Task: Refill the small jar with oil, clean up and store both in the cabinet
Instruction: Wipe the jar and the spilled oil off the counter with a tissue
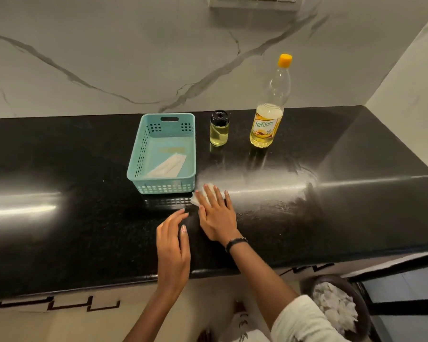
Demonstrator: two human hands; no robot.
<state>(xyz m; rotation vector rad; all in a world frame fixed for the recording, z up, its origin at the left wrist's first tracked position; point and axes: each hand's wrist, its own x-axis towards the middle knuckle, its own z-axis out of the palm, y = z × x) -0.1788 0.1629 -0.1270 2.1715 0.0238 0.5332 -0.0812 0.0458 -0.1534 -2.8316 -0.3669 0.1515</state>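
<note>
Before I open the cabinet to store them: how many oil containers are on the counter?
2: the small jar right of the basket, and the big bottle further right. None looks hidden.

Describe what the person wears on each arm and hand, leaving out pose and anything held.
The right hand has a dark beaded bracelet round the wrist, and a white sleeve covers that arm from about the elbow up. The left hand and its forearm are bare: no sleeve, band or ring shows. The fingernails on both hands look pale and unpainted. No gloves on either hand.
</note>
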